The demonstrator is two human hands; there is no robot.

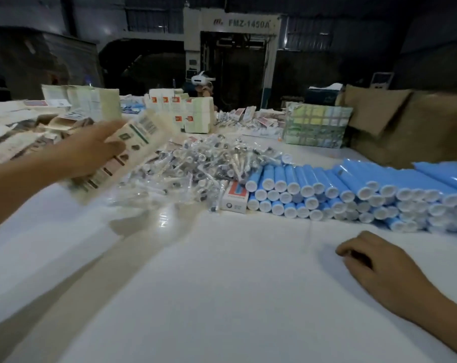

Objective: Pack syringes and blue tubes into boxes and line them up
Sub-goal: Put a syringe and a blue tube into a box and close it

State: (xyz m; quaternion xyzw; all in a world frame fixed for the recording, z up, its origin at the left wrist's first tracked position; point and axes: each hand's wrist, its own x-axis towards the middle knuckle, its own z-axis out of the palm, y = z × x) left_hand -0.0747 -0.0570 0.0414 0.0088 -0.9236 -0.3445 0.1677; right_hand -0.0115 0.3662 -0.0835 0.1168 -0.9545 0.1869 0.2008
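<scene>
The left hand [91, 150] grips a flattened carton [125, 150], blurred and lifted off the surface [222, 297] at about ten o'clock; the right hand [379, 265] rests empty, fingers loosely curled, at four o'clock. He'd do best to pop it square before reaching for the syringes [204, 163] at twelve or the blue tubes [353, 187] at two.

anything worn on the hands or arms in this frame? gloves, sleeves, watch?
Nothing visible. The left hand and right hand are bare: no gloves, rings or tape. Both forearms are uncovered as far as the frame shows, with no sleeve edge, watch or wristband in view. The left hand is somewhat motion-blurred, so fine detail there is unclear.
</scene>
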